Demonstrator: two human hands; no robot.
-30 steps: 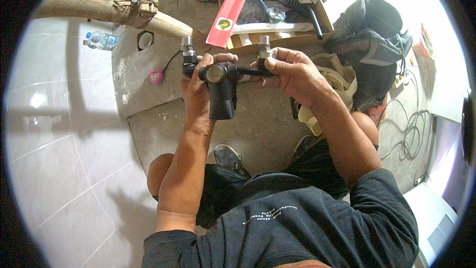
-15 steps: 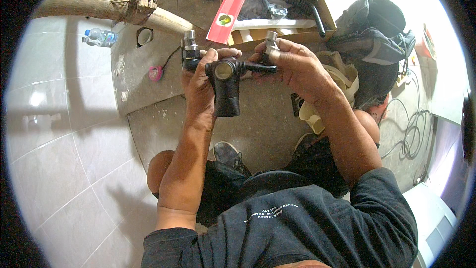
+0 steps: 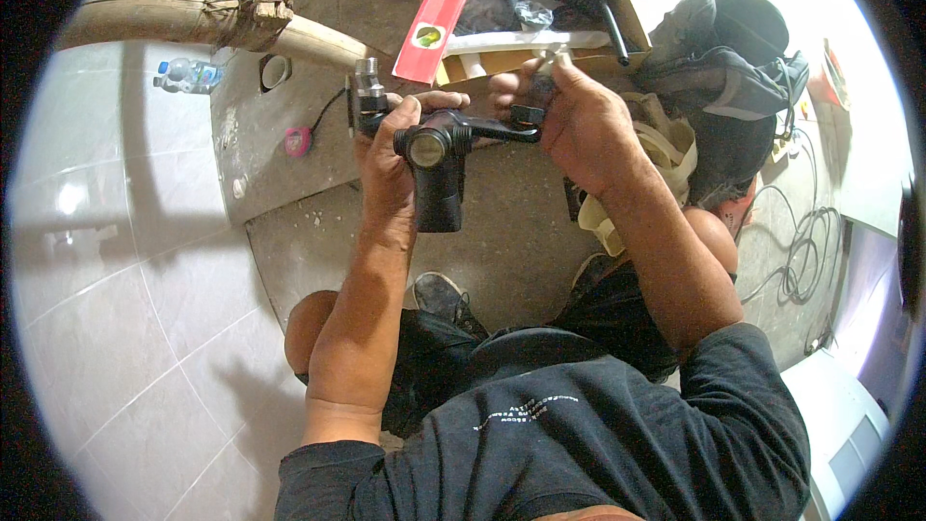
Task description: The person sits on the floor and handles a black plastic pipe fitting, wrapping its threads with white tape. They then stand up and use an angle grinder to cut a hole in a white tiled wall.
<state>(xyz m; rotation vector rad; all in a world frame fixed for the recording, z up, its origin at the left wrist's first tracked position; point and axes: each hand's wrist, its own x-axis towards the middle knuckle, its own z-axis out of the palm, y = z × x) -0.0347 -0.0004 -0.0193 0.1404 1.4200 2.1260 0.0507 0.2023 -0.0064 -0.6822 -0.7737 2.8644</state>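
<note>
A black tap body (image 3: 439, 195) with a round pale disc on its front is held up in front of my knees. My left hand (image 3: 386, 159) wraps round its left side, beside an upright silver threaded fitting (image 3: 367, 82) on a black collar. A black arm reaches to the right and ends in a black square-looking tip (image 3: 526, 115). Just above that tip, the fingers of my right hand (image 3: 586, 116) are closed on a small silver metal fitting (image 3: 548, 77), blurred by motion. Whether that fitting touches the black tip I cannot tell.
A red spirit level (image 3: 442, 14) leans over an open cardboard box (image 3: 632, 24) of pipes and bags. Dark backpacks (image 3: 719, 68) stand right. A bamboo pole (image 3: 154, 14), water bottle (image 3: 188, 76) and pink tape measure (image 3: 297, 142) are left; coiled cable (image 3: 796, 265) lies far right.
My right hand has shifted slightly up and to the right with the small silver fitting, uncovering the black tip of the tap's arm. My left hand keeps its hold.
</note>
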